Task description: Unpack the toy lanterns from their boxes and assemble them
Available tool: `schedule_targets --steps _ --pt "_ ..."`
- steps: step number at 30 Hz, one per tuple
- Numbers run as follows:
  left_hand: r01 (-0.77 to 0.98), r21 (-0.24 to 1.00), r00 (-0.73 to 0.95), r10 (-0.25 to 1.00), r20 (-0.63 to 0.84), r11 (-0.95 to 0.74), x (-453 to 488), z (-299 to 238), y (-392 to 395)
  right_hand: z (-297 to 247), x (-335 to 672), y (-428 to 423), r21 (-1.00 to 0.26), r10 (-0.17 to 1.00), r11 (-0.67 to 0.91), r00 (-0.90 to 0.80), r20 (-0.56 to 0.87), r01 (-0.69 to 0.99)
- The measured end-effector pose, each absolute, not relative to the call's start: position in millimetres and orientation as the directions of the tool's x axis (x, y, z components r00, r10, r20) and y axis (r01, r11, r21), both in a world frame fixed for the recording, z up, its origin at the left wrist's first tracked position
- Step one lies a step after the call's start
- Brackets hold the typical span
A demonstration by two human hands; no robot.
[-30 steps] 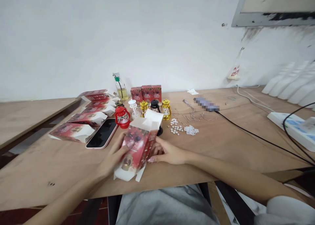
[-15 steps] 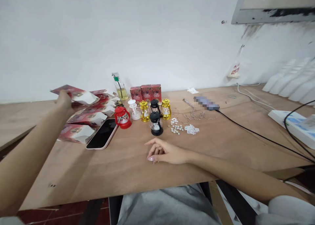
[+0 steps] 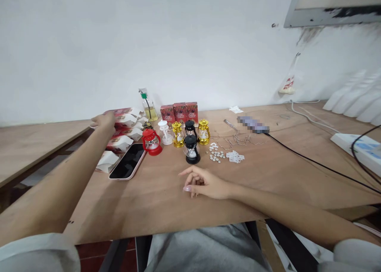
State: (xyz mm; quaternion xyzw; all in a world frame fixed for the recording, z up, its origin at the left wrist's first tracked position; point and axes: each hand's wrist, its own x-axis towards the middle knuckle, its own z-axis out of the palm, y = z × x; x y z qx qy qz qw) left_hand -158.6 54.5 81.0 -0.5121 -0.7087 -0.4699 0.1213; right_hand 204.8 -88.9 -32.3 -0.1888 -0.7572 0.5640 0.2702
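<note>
From the head camera I have my left hand [image 3: 104, 122] out over the row of boxes [image 3: 119, 144] at the left of the desk [image 3: 166, 200], behind the phone [image 3: 127, 161]. Its back is to me and the fingertips are out of sight, so I cannot tell whether they pinch a box or merely lie on it. My right hand [image 3: 205, 183] is near the desk's front edge, fingers loosely curled, nothing between them. The near black lantern [image 3: 192, 149] stands just past its fingertips, with the red lantern [image 3: 152, 141] farther left and the discs [image 3: 216, 156] off to the right.

The boxes lie on their sides, white flaps sticking out toward the phone. I judge them to be thin card: very light, springy, a little slick on the printed faces, and quick to dent or crease. I would take one by two opposite printed walls, close to a folded edge where it is stiffest, with a light squeeze, and keep my fingers off the flaps, which look likely to bend
</note>
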Motion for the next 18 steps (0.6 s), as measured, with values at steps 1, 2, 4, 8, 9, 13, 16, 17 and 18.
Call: schedule_targets --steps 1,2,4,8,9,13,16,17,18 --pt "0.797 0.596 -0.534 0.573 0.622 0.095 -155 81 50 -32 206 -90 -0.927 0.625 0.374 -0.734 0.266 -0.017" --pt "0.748 0.647 -0.613 0.527 0.588 0.147 -149 80 44 -32 207 -90 -0.875 0.647 0.483 -0.672 0.360 -0.004" --pt "0.702 0.689 -0.676 0.472 0.566 0.179 -130 76 27 -33 210 -89 -0.701 0.612 0.711 -0.540 0.578 0.056" --pt "0.829 0.523 -0.329 0.584 0.742 -0.197 -65 52 -32 -36 211 -82 -0.455 0.484 0.875 -0.362 0.797 0.168" --pt "0.803 0.494 -0.175 0.661 0.729 -0.332 -47 45 -50 -37 211 -80 -0.443 0.483 0.875 -0.329 0.811 0.194" --pt "0.677 0.563 0.194 0.853 0.485 -0.474 4 15 -100 -35 210 -75 -0.413 0.494 0.860 -0.285 0.822 0.300" --pt "0.578 0.730 0.170 0.929 0.330 -0.365 17 -10 -103 -35 210 -75 -0.439 0.546 0.826 -0.306 0.780 0.354" --pt "0.545 0.781 0.131 0.951 0.280 -0.305 18 -19 -98 -35 209 -74 -0.458 0.568 0.813 -0.318 0.759 0.360" --pt "0.510 0.824 0.077 0.968 0.241 -0.245 18 -28 -92 -36 209 -74 -0.481 0.591 0.800 -0.332 0.735 0.359"
